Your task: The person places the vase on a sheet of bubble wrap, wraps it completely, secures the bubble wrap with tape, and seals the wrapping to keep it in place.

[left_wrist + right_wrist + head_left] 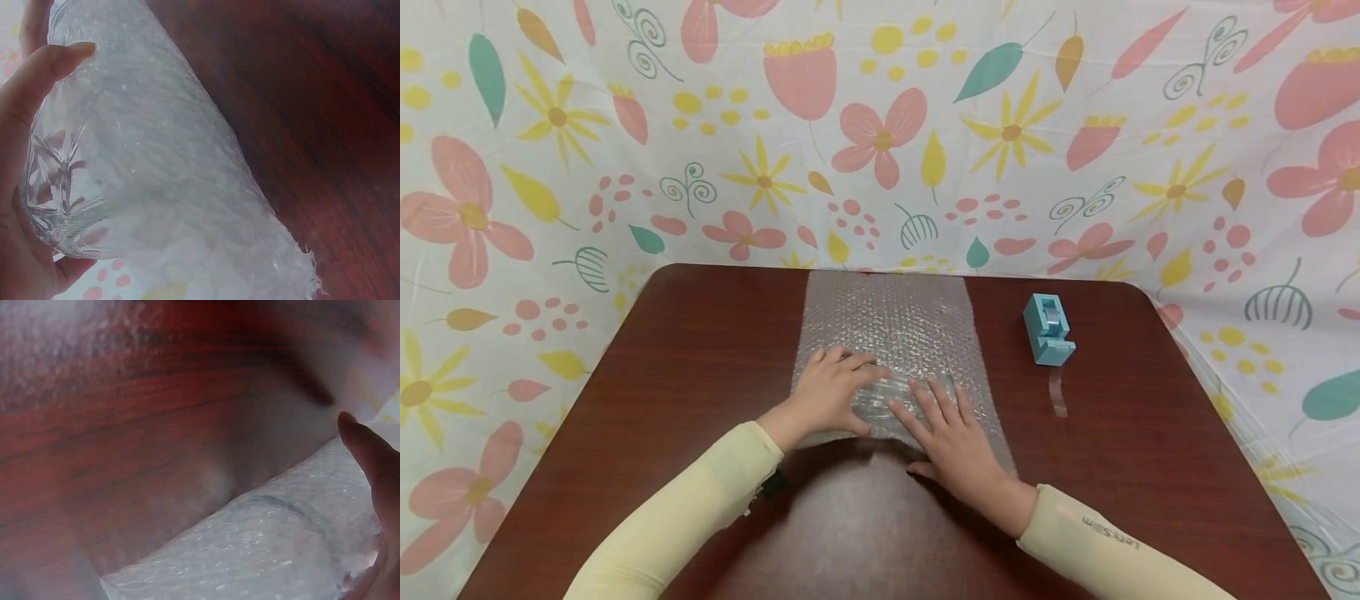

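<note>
A sheet of bubble wrap point(887, 321) runs from the table's far edge toward me. Across its near part lies a clear patterned glass point(880, 402), and the wrap's near edge is lifted against it. My left hand point(826, 396) holds the glass's left end, with the thumb on the wrap in the left wrist view, where the glass's cut surface point(62, 169) shows bare. Over the right end, my right hand point(951, 442) rests with fingers spread and fairly straight. In the right wrist view a round outline shows through the wrap point(250, 550).
On the right of the dark wooden table point(715, 333) stands a light blue tape dispenser point(1047, 333). A short strip of clear tape point(1057, 395) extends from it toward me. Behind the table hangs a flower-patterned cloth point(880, 192).
</note>
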{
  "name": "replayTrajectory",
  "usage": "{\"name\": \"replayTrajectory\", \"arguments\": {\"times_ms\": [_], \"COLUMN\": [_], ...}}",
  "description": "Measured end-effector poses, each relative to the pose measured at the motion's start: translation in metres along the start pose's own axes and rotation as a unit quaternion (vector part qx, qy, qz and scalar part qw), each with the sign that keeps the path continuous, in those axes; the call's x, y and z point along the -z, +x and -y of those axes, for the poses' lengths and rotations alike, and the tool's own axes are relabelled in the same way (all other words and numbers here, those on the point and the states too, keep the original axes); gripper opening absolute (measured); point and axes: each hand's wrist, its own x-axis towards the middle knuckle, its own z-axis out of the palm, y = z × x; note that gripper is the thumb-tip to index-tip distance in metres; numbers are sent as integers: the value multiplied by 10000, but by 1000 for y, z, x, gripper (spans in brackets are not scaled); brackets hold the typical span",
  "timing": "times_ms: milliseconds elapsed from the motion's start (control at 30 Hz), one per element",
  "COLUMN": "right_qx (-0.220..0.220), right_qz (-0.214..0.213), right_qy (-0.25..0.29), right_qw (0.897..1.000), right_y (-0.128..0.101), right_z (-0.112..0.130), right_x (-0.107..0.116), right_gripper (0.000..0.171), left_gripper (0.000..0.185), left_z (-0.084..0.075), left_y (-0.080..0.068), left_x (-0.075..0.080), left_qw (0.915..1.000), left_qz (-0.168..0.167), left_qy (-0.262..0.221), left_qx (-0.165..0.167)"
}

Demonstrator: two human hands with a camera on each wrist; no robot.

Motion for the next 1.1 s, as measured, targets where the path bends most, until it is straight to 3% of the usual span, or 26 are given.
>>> {"name": "replayTrajectory", "arguments": {"times_ms": [333, 733, 1100], "right_qx": [-20, 15, 196], "right_qz": [-223, -871, -429], "right_qy": [79, 410, 1070], "right_qw": [9997, 9954, 9931], "right_y": [11, 18, 24], "right_z": [-4, -13, -23], "right_x": [-5, -13, -6], "right_gripper": [108, 95, 80], "left_gripper": [85, 85, 85], "left_z": [4, 4, 7], "left_y": [1, 5, 7], "left_x": [-1, 0, 1], "left_qw": [9998, 9998, 9997], "left_qz": [143, 200, 194], "left_qy": [-91, -56, -139], "left_qx": [81, -40, -40]}}
